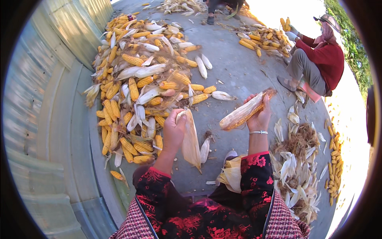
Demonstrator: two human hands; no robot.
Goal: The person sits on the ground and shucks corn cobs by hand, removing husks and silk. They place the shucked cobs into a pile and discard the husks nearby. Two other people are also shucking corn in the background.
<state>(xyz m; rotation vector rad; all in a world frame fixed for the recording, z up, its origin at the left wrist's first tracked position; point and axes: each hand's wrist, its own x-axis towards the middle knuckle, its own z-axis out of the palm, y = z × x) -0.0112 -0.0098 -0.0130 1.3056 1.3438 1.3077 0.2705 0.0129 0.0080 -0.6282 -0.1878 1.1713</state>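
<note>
My left hand [174,129] grips a pale dry corn husk [191,143] that hangs down from my fingers. My right hand [259,115] holds a corn cob [244,111] slantwise, still partly wrapped in husk, with yellow kernels showing along its lower side. The two hands are apart, above a grey concrete floor [238,71]. A silver bracelet [258,132] sits on my right wrist, and both sleeves are black with red flowers.
A big pile of yellow cobs and unhusked ears [139,79] lies to the left by a corrugated wall [47,79]. Stripped husks [296,167] heap at the right, with peeled cobs [334,163] beyond. A person in red [322,59] sits at the upper right beside another cob pile [264,38].
</note>
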